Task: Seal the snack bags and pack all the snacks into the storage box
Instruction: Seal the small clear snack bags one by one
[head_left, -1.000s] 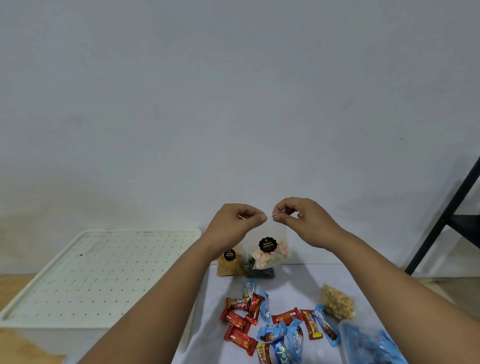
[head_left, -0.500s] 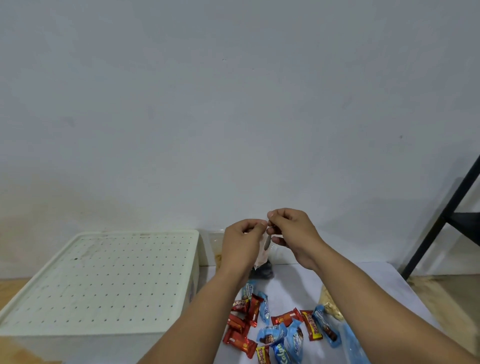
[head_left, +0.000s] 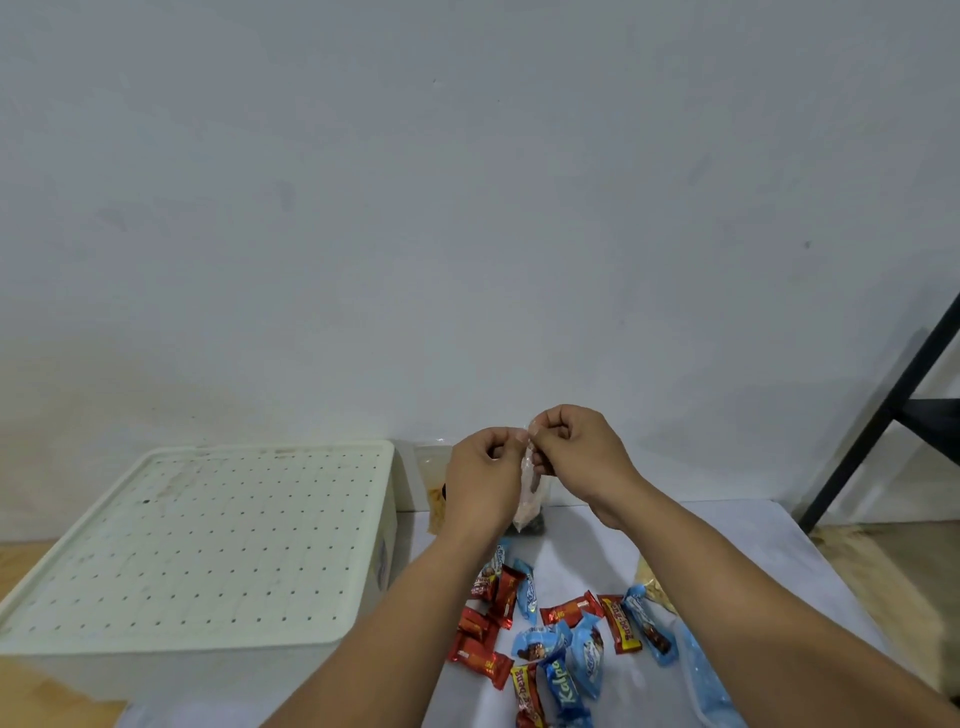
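Both hands hold a clear snack bag (head_left: 530, 488) of pale pink and white pieces upright above the white table (head_left: 737, 540), seen edge-on. My left hand (head_left: 485, 478) pinches its top edge from the left, and my right hand (head_left: 576, 457) pinches the same edge from the right. The cream storage box (head_left: 208, 551) with a dotted lid stands closed at the left. Several red and blue wrapped snacks (head_left: 550, 639) lie scattered on the table below my arms.
A clear bag of orange snacks (head_left: 435, 493) stands against the wall behind my left hand. A bag of pale crumbly snacks (head_left: 652, 582) and a blue packet (head_left: 701, 680) peek out beside my right forearm. A black metal frame (head_left: 883, 415) stands at the right.
The hands came together from apart, turning the bag from face-on to edge-on and lowering it a little. The view shifted right, so the storage box shows more fully.
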